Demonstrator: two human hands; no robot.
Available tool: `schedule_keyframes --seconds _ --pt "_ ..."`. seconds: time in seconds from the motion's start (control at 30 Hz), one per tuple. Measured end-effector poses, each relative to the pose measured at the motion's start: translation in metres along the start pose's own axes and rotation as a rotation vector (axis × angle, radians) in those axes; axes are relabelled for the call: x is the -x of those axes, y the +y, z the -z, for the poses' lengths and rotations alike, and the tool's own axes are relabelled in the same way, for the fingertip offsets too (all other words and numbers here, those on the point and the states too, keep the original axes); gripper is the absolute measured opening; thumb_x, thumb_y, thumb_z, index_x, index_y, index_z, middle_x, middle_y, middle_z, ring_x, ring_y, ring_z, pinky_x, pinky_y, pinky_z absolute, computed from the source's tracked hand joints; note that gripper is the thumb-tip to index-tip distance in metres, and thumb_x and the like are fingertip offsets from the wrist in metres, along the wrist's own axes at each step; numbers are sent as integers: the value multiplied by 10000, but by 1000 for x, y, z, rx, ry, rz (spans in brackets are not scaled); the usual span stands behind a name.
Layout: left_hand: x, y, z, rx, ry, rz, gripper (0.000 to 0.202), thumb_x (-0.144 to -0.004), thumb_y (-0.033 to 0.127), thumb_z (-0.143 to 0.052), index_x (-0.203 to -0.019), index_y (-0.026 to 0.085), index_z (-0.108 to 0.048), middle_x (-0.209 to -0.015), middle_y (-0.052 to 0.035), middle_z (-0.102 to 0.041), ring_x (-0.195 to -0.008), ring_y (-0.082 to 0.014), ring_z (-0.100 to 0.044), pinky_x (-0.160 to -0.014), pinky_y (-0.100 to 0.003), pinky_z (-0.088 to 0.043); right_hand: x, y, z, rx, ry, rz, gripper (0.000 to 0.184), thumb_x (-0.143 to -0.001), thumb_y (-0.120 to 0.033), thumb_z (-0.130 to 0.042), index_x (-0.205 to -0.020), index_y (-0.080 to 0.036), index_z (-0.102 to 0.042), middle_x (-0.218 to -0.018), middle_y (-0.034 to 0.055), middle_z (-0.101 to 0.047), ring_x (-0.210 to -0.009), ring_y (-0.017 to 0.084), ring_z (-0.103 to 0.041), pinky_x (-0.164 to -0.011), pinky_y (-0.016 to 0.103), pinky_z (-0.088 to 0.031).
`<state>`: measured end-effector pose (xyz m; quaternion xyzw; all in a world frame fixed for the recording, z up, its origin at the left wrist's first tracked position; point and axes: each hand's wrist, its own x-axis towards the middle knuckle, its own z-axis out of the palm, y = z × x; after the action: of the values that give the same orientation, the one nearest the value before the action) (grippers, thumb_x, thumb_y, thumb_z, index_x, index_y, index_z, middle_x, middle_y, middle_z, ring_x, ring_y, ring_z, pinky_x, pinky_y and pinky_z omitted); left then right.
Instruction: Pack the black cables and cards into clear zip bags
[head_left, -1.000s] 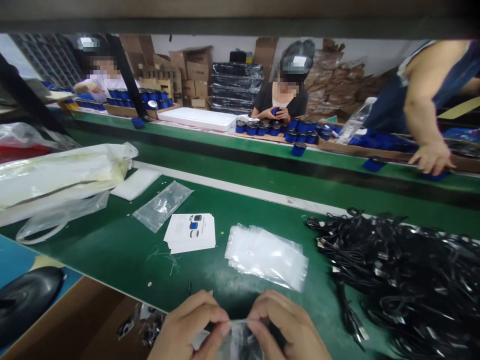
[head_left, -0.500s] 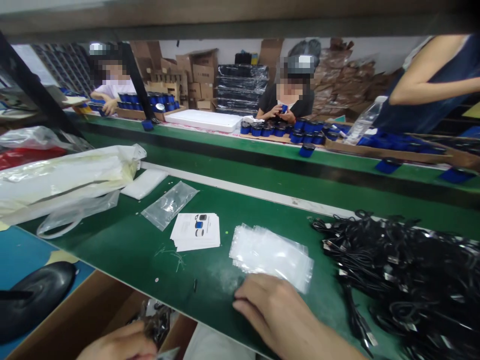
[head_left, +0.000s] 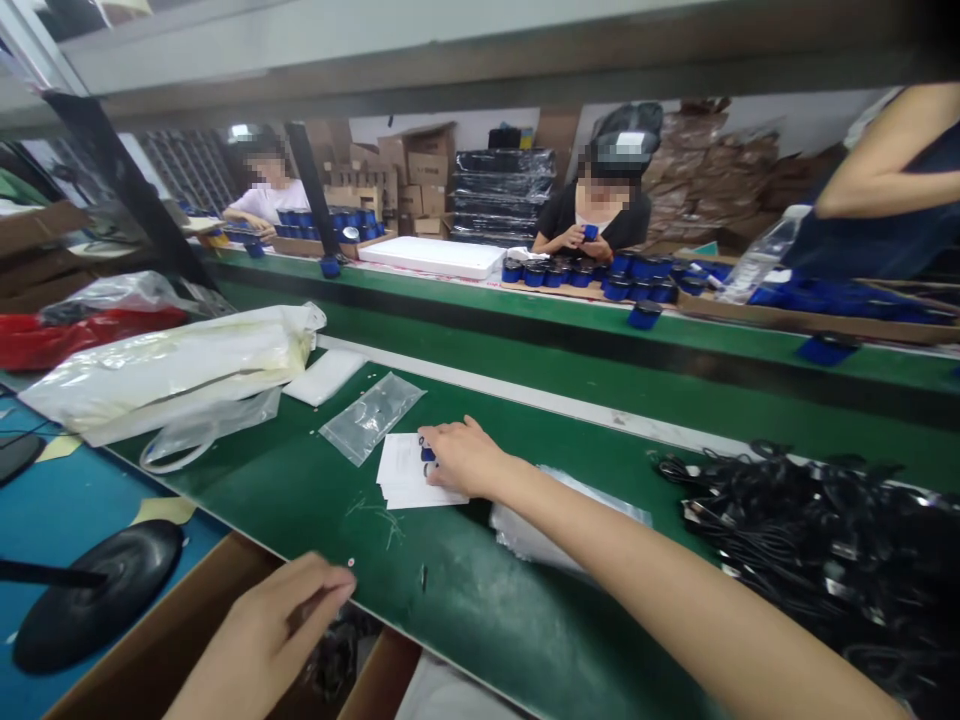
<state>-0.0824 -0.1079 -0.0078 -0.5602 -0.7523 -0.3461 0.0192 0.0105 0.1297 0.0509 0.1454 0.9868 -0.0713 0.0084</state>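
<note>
My right hand (head_left: pixel 466 460) lies over the right side of a stack of printed white leaflets (head_left: pixel 401 470), its fingers apart and their tips on the top sheet. My right forearm crosses above a pile of clear plastic bags (head_left: pixel 517 530) and covers part of it. Close to the front edge of the green table, above an open cardboard box (head_left: pixel 180 615), is my left hand (head_left: pixel 274 620). Its thumb and fingertips are pinched together, with nothing visible between them. Dark bagged items (head_left: pixel 337 655) show inside the box, partly hidden.
A heap of black cables (head_left: pixel 817 560) covers the table's right side. A single clear bag (head_left: pixel 373 418) and a large white plastic package (head_left: pixel 187 370) lie to the left. Across the raised green ledge, co-workers sit by rows of blue-and-black jars (head_left: pixel 555 272).
My right hand has moved from beside the plastic bags, left and forward onto the leaflets. My left hand has risen above the box, and the clear piece by its fingers no longer shows. The view has shifted.
</note>
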Motion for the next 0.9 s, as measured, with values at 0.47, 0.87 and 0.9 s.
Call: schedule_keyframes --seconds 0.47,0.87,0.9 --pt "-36 27 -62 -114 48 -163 203 -871 206 -515 -965 167 -691 -985 -96 -657 -925 -243 -604 -814 -423 -529 2 -7 9 33 -6 -88 679 -587 -424 -823 -1131 -108 -568 -1104 154 -565 -983 276 -570 -809 368 -446" --pt "-33 30 -68 -185 82 -180 233 -889 205 -483 -999 121 -670 -999 -131 -643 -931 -273 -601 -790 -475 -527 15 -22 11 29 29 -137 253 -885 -324 -586 -1061 -143 -595 -1065 65 -624 -982 220 -594 -874 442 -458" --pt "-33 30 -69 -188 83 -181 232 -890 208 -482 -1000 125 -668 -1002 -129 -643 -935 -271 -600 -793 -471 -527 16 -22 10 14 40 -134 244 -888 -314 -583 -1062 -142 -595 -1060 64 -626 -979 218 -597 -877 442 -457"
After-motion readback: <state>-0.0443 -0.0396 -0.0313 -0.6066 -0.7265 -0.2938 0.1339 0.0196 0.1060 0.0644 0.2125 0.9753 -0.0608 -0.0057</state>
